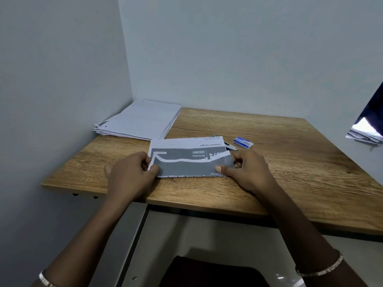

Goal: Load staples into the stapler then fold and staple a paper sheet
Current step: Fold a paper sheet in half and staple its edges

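A printed paper sheet (186, 156), grey and white with upside-down text, lies folded on the wooden table (290, 162). My left hand (132, 175) pinches its left end, and my right hand (246, 168) pinches its right end, thumb on top. Behind the sheet's right corner a metal stapler (231, 146) pokes out, mostly hidden by the paper. A small blue and white staple box (243, 142) lies just right of it.
A stack of white papers (141, 119) rests in the table's back left corner against the walls. At the right edge of the view hangs a dark object above more papers (366, 133). The table's front edge runs close to my forearms.
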